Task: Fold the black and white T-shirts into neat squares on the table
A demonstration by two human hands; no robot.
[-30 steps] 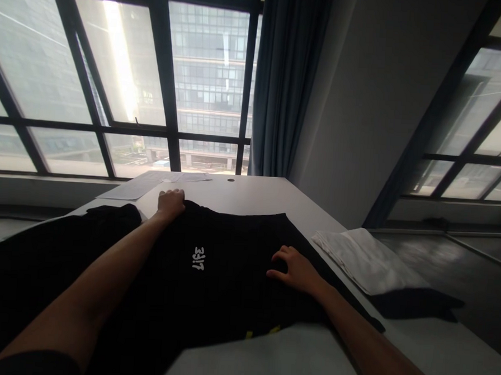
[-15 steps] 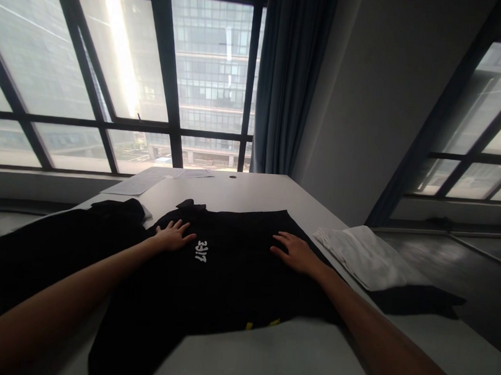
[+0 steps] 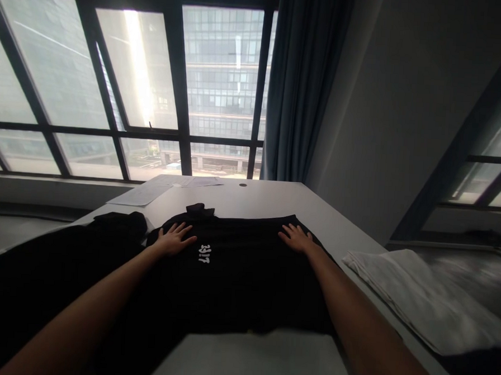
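A black shirt (image 3: pixel 246 277) with small white lettering is spread over the white table (image 3: pixel 262 199). My left hand (image 3: pixel 175 239) lies flat on its left part, fingers spread, just left of the lettering. On the shirt's right part, close to its far edge, rests my right hand (image 3: pixel 297 238), also with fingers apart. Neither hand grips the cloth. A dark bunched bit of fabric (image 3: pixel 200 210) sticks up at the shirt's far left edge.
Another black garment (image 3: pixel 62 250) lies to the left, beside my left forearm. Folded white cloth (image 3: pixel 421 297) sits at the right with dark fabric under its near end. Papers (image 3: pixel 143 193) lie at the table's far left. Behind stand windows and a blue curtain (image 3: pixel 301 89).
My right hand has slid a little farther out towards the shirt's far right edge. The yellow marks at the near hem have nearly gone from sight. The view has shifted slightly.
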